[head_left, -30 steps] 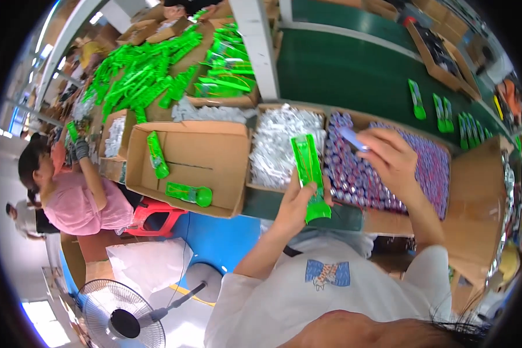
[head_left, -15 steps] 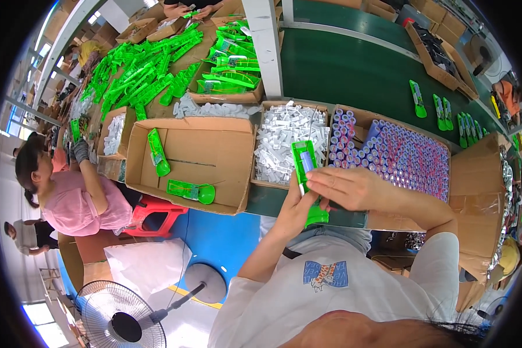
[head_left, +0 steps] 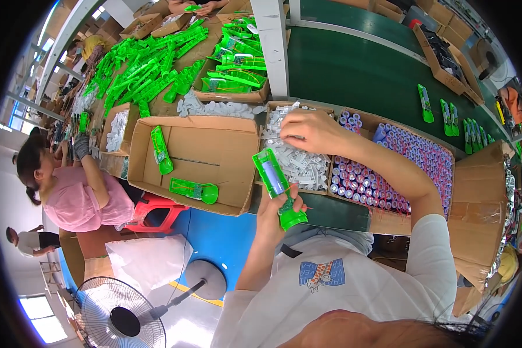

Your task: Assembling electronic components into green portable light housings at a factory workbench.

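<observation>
My left hand is closed around a green plastic casing, held tilted in front of the boxes. Inside its open hollow lies a purple cylindrical battery, and a red wire end sticks out by my fingers. My right hand is over a carton of small white plastic pieces, its fingers curled down at them; whatever the fingertips pinch is hidden. Right of it stands a carton packed with purple batteries with red wires. In the shallow carton at left lie two green casings.
Green casings are heaped at the far left, beside a carton of wired casings. More stand on the green conveyor. A metal post rises ahead. A co-worker sits left; a fan stands lower left.
My right hand has left the casing and moved up and left to the white pieces. My left hand has shifted left with the casing, now tilted the other way.
</observation>
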A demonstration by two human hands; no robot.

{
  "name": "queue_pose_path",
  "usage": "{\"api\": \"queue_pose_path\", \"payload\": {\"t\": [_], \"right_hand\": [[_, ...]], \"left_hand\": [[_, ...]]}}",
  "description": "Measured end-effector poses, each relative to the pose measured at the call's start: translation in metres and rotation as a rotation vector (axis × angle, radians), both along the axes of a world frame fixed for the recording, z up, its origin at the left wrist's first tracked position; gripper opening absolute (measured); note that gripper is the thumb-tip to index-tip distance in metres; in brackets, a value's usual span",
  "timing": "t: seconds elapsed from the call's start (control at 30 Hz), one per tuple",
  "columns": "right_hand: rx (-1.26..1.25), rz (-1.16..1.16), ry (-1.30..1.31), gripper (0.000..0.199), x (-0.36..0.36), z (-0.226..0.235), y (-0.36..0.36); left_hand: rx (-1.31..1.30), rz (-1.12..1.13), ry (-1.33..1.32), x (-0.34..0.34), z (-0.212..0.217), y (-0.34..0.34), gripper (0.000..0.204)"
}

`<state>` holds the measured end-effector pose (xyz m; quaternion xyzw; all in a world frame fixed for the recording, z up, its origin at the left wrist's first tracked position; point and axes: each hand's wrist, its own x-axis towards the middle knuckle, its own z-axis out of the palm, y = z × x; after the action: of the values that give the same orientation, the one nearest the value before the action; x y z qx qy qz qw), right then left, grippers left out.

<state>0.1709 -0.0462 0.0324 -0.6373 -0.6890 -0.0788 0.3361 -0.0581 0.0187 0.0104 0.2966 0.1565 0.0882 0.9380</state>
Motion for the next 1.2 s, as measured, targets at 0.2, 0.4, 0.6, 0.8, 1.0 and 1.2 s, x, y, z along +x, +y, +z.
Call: {"api": "queue_pose_path", "payload": {"t": [0.2,0.4,0.6,0.8,1.0,1.2], "right_hand": [[-0.217,0.055,0.961,0.018,-0.01,0.009,-0.014],[-0.2,-0.017,0.983,0.02,-0.025,0.013,-0.023],[-0.169,-0.125,0.511,0.02,-0.037,0.012,-0.035],[-0.179,-0.225,0.682,0.021,-0.037,0.031,-0.045],[-0.41,-0.096,0.788,0.02,-0.008,0.038,-0.067],[0.059,-0.639,0.691,0.02,0.16,0.007,-0.128]], "left_hand": [[0.066,-0.094,0.043,0.002,-0.005,-0.009,0.048],[0.085,-0.128,0.011,0.002,-0.003,-0.015,0.044],[0.228,-0.104,0.059,0.006,-0.002,-0.022,0.036],[0.459,-0.099,0.025,0.021,0.001,-0.029,0.029],[0.385,-0.275,-0.135,0.046,0.005,-0.041,0.039],[1.099,0.084,-0.036,0.034,0.043,0.098,0.031]]}}
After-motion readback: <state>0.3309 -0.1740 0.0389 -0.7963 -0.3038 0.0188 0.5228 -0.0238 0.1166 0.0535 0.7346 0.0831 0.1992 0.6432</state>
